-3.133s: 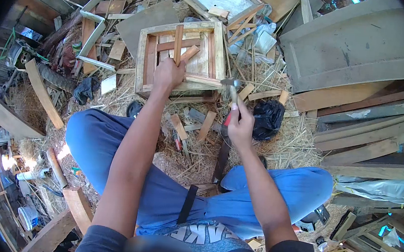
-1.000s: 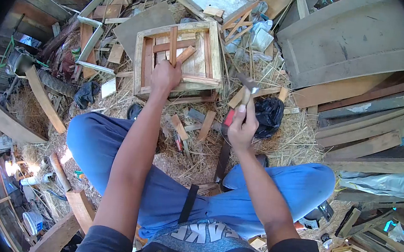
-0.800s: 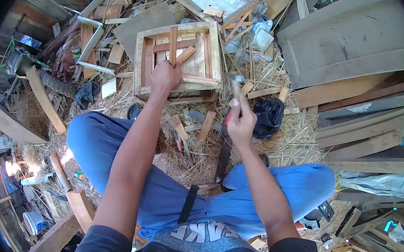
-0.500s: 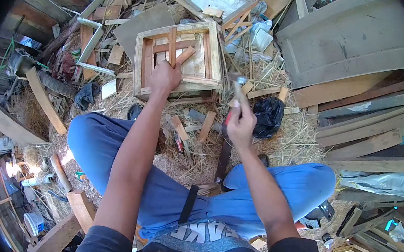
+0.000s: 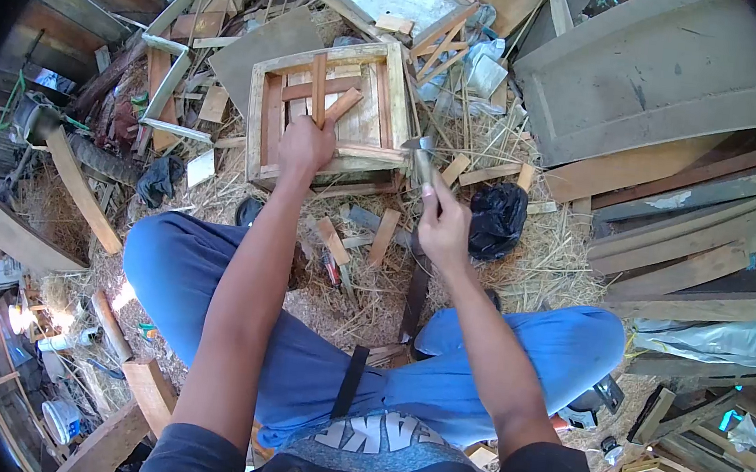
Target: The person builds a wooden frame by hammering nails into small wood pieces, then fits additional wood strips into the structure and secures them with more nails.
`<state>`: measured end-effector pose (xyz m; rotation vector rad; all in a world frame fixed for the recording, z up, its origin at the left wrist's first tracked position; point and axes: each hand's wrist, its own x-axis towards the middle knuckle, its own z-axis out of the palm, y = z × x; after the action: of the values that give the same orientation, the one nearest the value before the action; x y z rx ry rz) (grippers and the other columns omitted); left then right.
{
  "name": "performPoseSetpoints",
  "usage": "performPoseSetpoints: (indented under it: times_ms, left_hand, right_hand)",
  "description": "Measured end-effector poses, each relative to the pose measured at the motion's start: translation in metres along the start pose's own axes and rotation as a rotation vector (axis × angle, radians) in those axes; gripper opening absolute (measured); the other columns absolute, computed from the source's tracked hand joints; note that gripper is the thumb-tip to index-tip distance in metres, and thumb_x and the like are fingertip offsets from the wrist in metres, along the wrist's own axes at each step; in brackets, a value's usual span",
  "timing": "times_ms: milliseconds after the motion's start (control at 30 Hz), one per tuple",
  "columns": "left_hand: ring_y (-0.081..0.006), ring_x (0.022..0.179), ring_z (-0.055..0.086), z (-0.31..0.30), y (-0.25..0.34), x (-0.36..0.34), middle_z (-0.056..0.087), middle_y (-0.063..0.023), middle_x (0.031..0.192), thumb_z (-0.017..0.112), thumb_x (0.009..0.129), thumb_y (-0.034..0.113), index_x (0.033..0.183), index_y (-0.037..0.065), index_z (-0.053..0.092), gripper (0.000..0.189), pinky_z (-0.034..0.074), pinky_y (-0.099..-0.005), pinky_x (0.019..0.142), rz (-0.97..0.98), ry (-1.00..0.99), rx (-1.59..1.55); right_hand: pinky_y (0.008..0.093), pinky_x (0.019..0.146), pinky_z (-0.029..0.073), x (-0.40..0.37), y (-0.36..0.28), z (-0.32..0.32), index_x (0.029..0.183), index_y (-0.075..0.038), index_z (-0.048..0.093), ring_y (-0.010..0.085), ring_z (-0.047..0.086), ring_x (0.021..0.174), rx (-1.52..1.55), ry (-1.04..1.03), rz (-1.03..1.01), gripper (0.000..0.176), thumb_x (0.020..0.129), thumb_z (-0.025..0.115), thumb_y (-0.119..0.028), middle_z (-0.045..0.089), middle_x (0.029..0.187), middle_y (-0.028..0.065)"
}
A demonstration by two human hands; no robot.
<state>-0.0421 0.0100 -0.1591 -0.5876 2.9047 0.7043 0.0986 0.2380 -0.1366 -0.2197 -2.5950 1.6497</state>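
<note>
Ahead of me lies a weathered wooden box-like frame (image 5: 254, 126) with reddish-brown strips set inside its rim. My left hand (image 5: 305, 145) is closed at its near side, gripping a wooden strip (image 5: 319, 82) that stretches away across the opening. A shorter wooden piece (image 5: 346, 104) slants out beside the same fingers. My right hand (image 5: 445, 228) is wrapped round the handle of a hammer (image 5: 422, 160). The hammer's metal head is right at the frame's near right corner.
Straw and wood offcuts (image 5: 384, 237) cover the ground between my bent knees and the frame. A black plastic bag (image 5: 498, 219) lies right of the hammer. Planks (image 5: 689, 255) and a large grey panel (image 5: 651, 90) fill the right side. A curved board (image 5: 83, 191) stands at left.
The hammer has swung left and its head is now at the frame's corner, with my right hand shifted slightly left. My left hand stays at the strip.
</note>
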Motion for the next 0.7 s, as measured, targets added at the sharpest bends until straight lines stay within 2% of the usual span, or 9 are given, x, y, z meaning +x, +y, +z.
performPoseSetpoints:
  times_ms: [100, 133, 200, 233, 367, 467, 500, 600, 700]
  left_hand:
    - [-0.0473, 0.102, 0.071, -0.001, -0.004, -0.003, 0.073, -0.0322, 0.104, 0.064, 0.097, 0.045, 0.105, -0.006, 0.075, 0.053, 0.056, -0.0536, 0.092, 0.012, -0.012, 0.006]
    - [-0.0475, 0.102, 0.071, -0.003, -0.003, -0.004, 0.073, -0.0323, 0.105, 0.064, 0.097, 0.046, 0.105, -0.006, 0.075, 0.053, 0.056, -0.0536, 0.092, 0.018, -0.007, 0.009]
    - [-0.0477, 0.102, 0.071, -0.004, 0.000, -0.007, 0.073, -0.0324, 0.106, 0.063, 0.097, 0.046, 0.106, -0.006, 0.075, 0.054, 0.056, -0.0537, 0.092, 0.025, 0.000, 0.004]
    - [-0.0479, 0.102, 0.071, -0.004, 0.000, -0.007, 0.073, -0.0325, 0.105, 0.063, 0.097, 0.046, 0.106, -0.006, 0.075, 0.054, 0.056, -0.0537, 0.092, 0.016, -0.007, 0.005]
    - [-0.0487, 0.102, 0.071, -0.007, 0.001, -0.007, 0.073, -0.0328, 0.105, 0.063, 0.098, 0.045, 0.106, -0.007, 0.074, 0.054, 0.056, -0.0540, 0.093, 0.017, -0.025, 0.005]
    - [-0.0491, 0.101, 0.071, -0.003, -0.001, -0.004, 0.073, -0.0329, 0.105, 0.063, 0.098, 0.045, 0.107, -0.007, 0.074, 0.054, 0.055, -0.0543, 0.093, 0.020, 0.004, -0.011]
    - [-0.0491, 0.101, 0.071, -0.002, 0.000, -0.005, 0.073, -0.0329, 0.105, 0.063, 0.098, 0.045, 0.107, -0.007, 0.074, 0.054, 0.055, -0.0543, 0.093, 0.022, 0.006, -0.014]
    - [-0.0489, 0.103, 0.070, -0.004, -0.001, -0.005, 0.072, -0.0328, 0.106, 0.063, 0.097, 0.045, 0.106, -0.008, 0.074, 0.055, 0.055, -0.0545, 0.094, 0.001, 0.004, -0.009]
    - [-0.0479, 0.105, 0.070, -0.006, 0.000, -0.005, 0.072, -0.0323, 0.108, 0.063, 0.098, 0.045, 0.106, -0.007, 0.074, 0.054, 0.055, -0.0544, 0.094, -0.009, -0.032, -0.009]
  right_hand:
    - [0.0384, 0.074, 0.055, -0.014, 0.011, 0.005, 0.141, 0.002, 0.059, 0.0296, 0.076, 0.083, 0.186, 0.281, -0.052, 0.039, 0.104, 0.057, -0.009, 0.072, 0.112, 0.0319]
    - [0.0384, 0.074, 0.055, -0.011, 0.024, 0.011, 0.141, 0.002, 0.059, 0.0296, 0.076, 0.083, 0.183, 0.278, -0.053, 0.039, 0.104, 0.057, -0.009, 0.072, 0.112, 0.0319]
    - [0.0338, 0.065, 0.053, -0.003, 0.050, 0.024, 0.143, 0.001, 0.059, 0.0197, 0.067, 0.069, -0.016, 0.161, -0.380, 0.039, 0.105, 0.056, -0.008, 0.074, 0.100, 0.0265]
    - [0.0334, 0.063, 0.052, -0.004, 0.019, 0.013, 0.144, 0.000, 0.059, 0.0180, 0.063, 0.066, -0.012, 0.086, -0.122, 0.040, 0.105, 0.056, -0.008, 0.074, 0.095, 0.0237]
    - [0.0375, 0.066, 0.054, -0.006, 0.006, 0.003, 0.142, -0.001, 0.061, 0.0251, 0.066, 0.064, 0.128, 0.291, -0.170, 0.039, 0.104, 0.058, -0.009, 0.074, 0.094, 0.0255]
    - [0.0336, 0.063, 0.052, -0.008, 0.038, 0.017, 0.142, 0.001, 0.060, 0.0189, 0.063, 0.063, -0.066, 0.159, -0.343, 0.039, 0.104, 0.056, -0.006, 0.072, 0.087, 0.0226]
    - [0.0337, 0.065, 0.054, -0.005, 0.032, 0.019, 0.142, 0.001, 0.060, 0.0205, 0.070, 0.070, 0.056, 0.127, -0.185, 0.039, 0.104, 0.056, -0.005, 0.073, 0.090, 0.0247]
    - [0.0375, 0.075, 0.056, -0.001, 0.016, 0.002, 0.142, 0.002, 0.060, 0.0312, 0.077, 0.089, 0.063, 0.174, -0.206, 0.039, 0.103, 0.057, -0.007, 0.073, 0.104, 0.0292]
    - [0.0344, 0.076, 0.056, -0.008, 0.023, 0.014, 0.144, 0.000, 0.059, 0.0277, 0.076, 0.087, 0.017, 0.208, -0.260, 0.041, 0.104, 0.056, -0.006, 0.073, 0.107, 0.0276]
